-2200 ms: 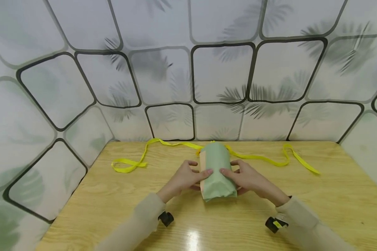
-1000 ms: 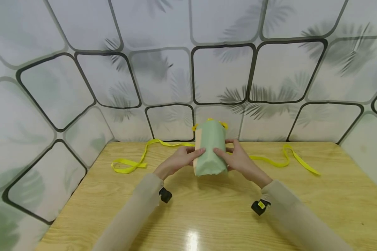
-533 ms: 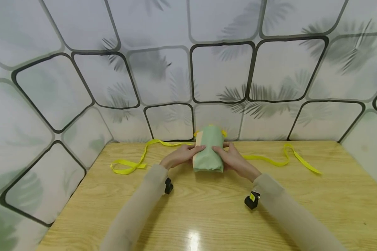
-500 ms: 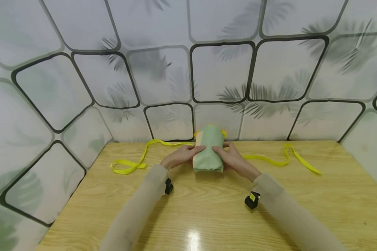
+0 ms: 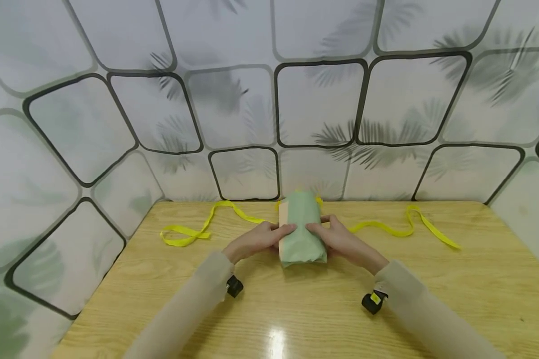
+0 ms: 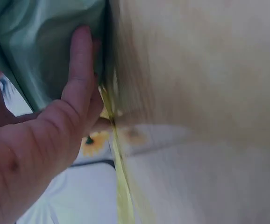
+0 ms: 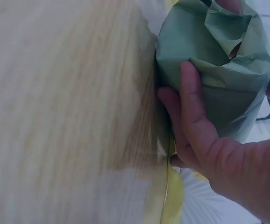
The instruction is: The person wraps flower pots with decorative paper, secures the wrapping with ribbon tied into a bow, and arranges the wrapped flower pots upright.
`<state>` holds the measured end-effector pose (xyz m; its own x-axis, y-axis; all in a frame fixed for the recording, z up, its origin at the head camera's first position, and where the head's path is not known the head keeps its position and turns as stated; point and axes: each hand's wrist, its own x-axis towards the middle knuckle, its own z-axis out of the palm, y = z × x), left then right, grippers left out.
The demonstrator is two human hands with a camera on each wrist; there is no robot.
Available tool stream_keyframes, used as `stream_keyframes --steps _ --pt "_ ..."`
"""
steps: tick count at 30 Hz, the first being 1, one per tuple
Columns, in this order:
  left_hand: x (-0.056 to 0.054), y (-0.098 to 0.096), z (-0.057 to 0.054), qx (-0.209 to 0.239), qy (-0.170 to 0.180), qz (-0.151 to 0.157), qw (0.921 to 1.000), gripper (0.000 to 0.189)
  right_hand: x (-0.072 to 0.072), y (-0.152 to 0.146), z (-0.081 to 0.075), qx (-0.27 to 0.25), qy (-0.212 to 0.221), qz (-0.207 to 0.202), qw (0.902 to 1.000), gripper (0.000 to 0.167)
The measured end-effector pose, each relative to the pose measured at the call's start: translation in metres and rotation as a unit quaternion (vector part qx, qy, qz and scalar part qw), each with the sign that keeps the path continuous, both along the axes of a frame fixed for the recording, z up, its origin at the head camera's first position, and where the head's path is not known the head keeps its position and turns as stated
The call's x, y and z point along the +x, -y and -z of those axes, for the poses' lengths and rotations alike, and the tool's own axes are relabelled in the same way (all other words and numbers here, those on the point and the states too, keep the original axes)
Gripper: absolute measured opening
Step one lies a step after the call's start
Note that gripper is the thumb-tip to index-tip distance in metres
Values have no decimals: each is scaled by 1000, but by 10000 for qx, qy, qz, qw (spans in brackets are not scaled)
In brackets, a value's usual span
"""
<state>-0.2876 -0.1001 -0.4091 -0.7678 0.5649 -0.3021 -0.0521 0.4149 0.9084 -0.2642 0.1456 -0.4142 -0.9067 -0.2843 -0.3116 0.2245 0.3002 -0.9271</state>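
A bouquet [image 5: 304, 212] wrapped in pale green paper, with a peach strip along its left side, lies between my hands. My left hand [image 5: 257, 240] grips its left side, thumb on top; my right hand [image 5: 347, 242] holds the right side the same way. Small yellow flowers peek out at the far end, and the left wrist view shows a yellow sunflower head [image 6: 93, 144]. The folded, crumpled paper end [image 7: 238, 65] faces me. A yellow ribbon [image 5: 393, 232] runs out on both sides; its middle is hidden behind the bouquet and hands.
The wooden table [image 5: 269, 309] meets a patterned wall covering [image 5: 319, 104] right behind the bouquet. The ribbon's left end lies in a loop, and its right end bends toward the table's right side. A small black camera [image 5: 234, 286] sits at the left wrist.
Both hands first raised the bouquet toward the wall, then brought it lower and nearer to me. The ribbon's left stretch beside it has shifted nearer too. Both grips have stayed.
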Motion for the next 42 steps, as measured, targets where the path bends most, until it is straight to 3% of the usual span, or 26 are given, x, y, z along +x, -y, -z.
stream_keyframes --steps 5,10,20,24,27,30,33,35,37,42 --pt "24 -1 1 113 205 -67 9997 61 22 -2 -1 -13 0 -103 9999 75" --pt "40 -1 4 202 335 -207 9990 63 38 -2 1 -119 -72 -204 9997 74" --pt "51 -3 9 409 427 -576 9966 71 54 1 3 278 -336 111 9990 83" --pt "52 -3 10 431 391 -610 9964 70 59 1 -4 1014 -973 177 9899 84" --pt "51 -3 10 446 402 -586 9965 70 62 -1 -10 1583 -2078 99 9652 75" --pt "50 -2 9 433 444 -553 9965 70 66 -2 -15 1783 -3441 -285 9214 58" --pt "50 0 8 408 407 -442 9974 68 69 -1 -16 1741 -4402 -853 8767 45" --pt "50 1 7 406 367 -348 9979 67 71 0 -16 1877 -4741 -1138 8526 42" --pt "50 1 5 409 332 -243 9983 66 71 2 -16 2065 -4900 -1293 8370 40" --pt "50 4 2 408 399 -110 9983 64 72 6 -14 2458 -5044 -1374 8162 37"
